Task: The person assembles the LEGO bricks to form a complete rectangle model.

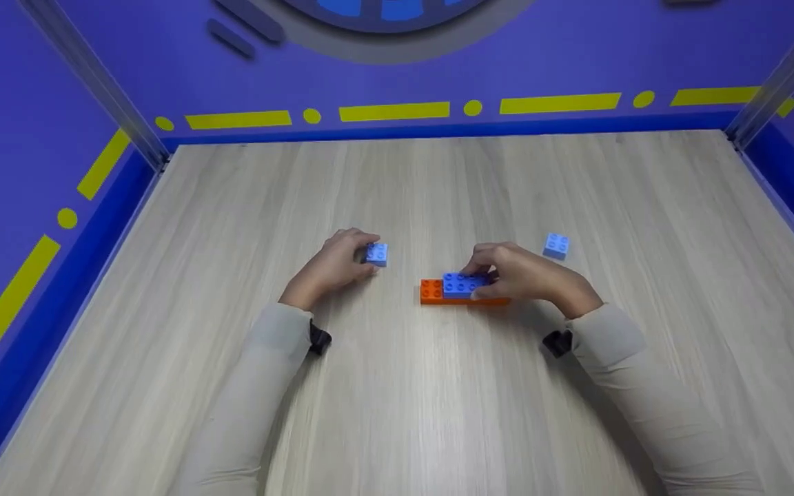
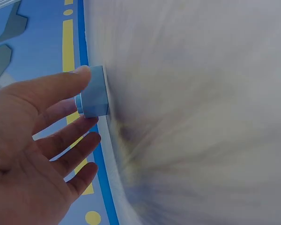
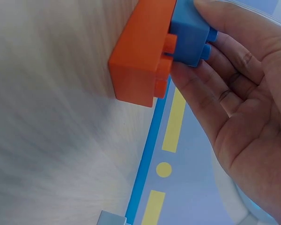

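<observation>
My left hand [image 1: 333,265] pinches a small light blue toy brick [image 1: 377,254] between thumb and forefinger. In the left wrist view that brick [image 2: 94,92] is close to the tabletop, the other fingers spread loosely below it. To its right, a long orange brick [image 1: 431,291] lies on the table. On top of it is a darker blue brick [image 1: 457,285], set in from both ends, with orange studs showing at the left. My right hand [image 1: 517,270] grips this blue brick, thumb in front and fingers behind. The right wrist view shows the blue brick [image 3: 189,33] against the orange one's [image 3: 138,61] studded face.
Another small light blue brick [image 1: 556,246] stands beyond my right hand, and a corner of it [image 3: 111,219] shows in the right wrist view. Blue panels [image 1: 397,83] with yellow marks border the wooden table [image 1: 397,413] at the back and sides.
</observation>
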